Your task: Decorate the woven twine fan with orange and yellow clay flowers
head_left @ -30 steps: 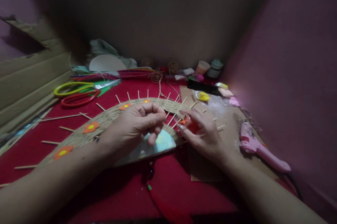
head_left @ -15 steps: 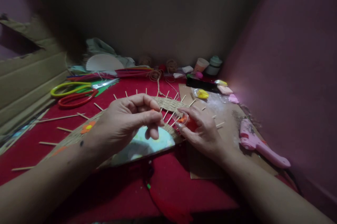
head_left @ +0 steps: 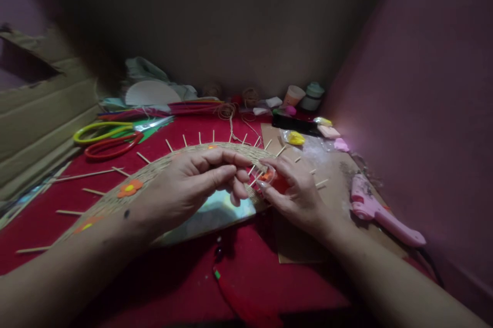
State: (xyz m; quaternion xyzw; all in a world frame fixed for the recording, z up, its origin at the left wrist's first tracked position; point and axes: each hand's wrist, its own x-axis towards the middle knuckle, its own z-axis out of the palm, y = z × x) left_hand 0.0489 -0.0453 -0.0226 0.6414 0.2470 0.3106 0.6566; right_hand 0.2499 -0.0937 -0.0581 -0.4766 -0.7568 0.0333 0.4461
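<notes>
A round mirror (head_left: 210, 215) lies on the red cloth, ringed by a woven jute band (head_left: 154, 171) with wooden sticks poking outward and orange paper flowers (head_left: 130, 188) glued on it. My left hand (head_left: 196, 184) hovers over the band, its fingertips reaching toward a small clear cup (head_left: 265, 176) of orange and red bits. My right hand (head_left: 298, 192) holds that cup at the band's right end. Whether the left fingertips pinch anything is too small to tell.
A pink glue gun (head_left: 379, 212) lies on brown cardboard (head_left: 331, 164) at the right. Yellow scissors (head_left: 103, 130) and red scissors (head_left: 111, 146) lie at the back left. Small pots, clay lumps and twine crowd the back wall. A cardboard box (head_left: 38, 112) stands left.
My left hand has lowered and stretched right, its fingertips now at the cup. The right hand and cup have stayed in place.
</notes>
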